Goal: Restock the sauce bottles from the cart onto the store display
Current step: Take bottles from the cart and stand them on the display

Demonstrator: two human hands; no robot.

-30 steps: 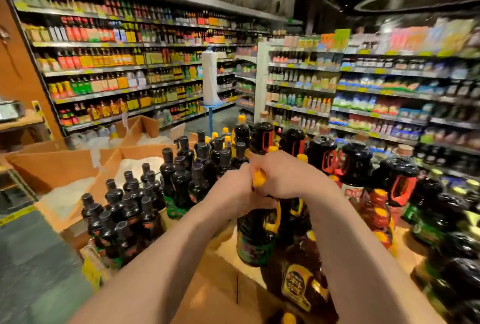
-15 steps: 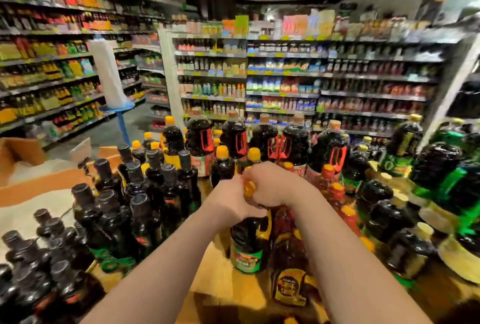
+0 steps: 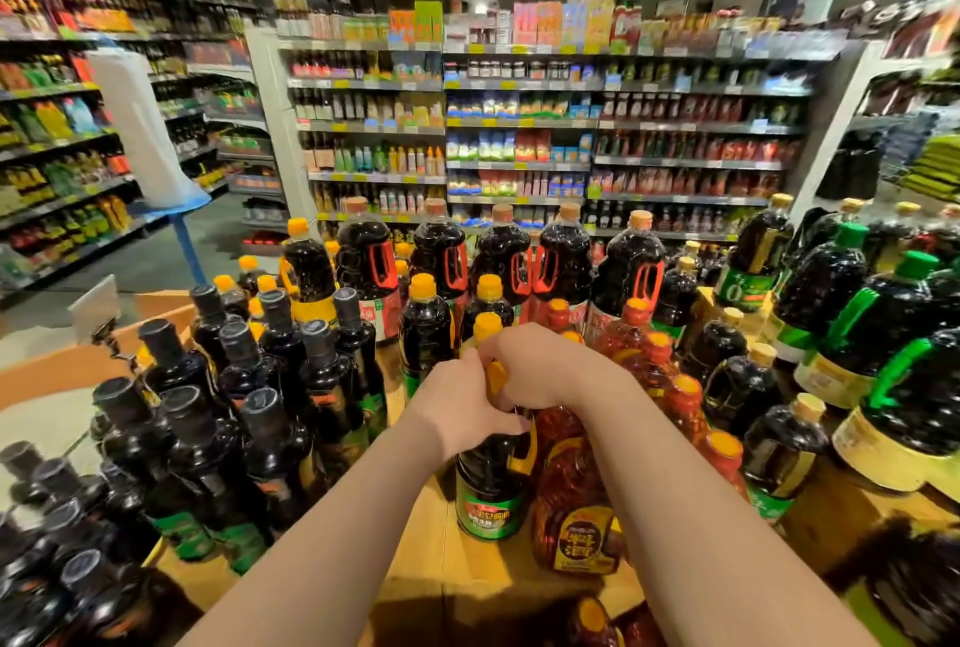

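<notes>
Black-capped dark bottles (image 3: 270, 418) crowd the left side of the cardboard display top (image 3: 431, 558), and as our head has swung rightward over the last second they have slid toward the left edge of our view, while the far shelving (image 3: 519, 127) now faces us squarely. Just right of them our left hand (image 3: 462, 407) stays curled round the neck of the green-labelled sauce bottle (image 3: 491, 490), as it was a second ago. That bottle stands upright near the front edge of the display top, in the same spot among its neighbours, touching the amber-red bottle (image 3: 571, 501) on its right. Our right hand (image 3: 540, 366) remains clamped over the yellow cap and handle at the top of the same bottle. So only our gaze has shifted; we judge this bottle is being seated and steadied, its placing nearly done. To the far right, green-capped bottles (image 3: 883, 350) fill the right side of the display
</notes>
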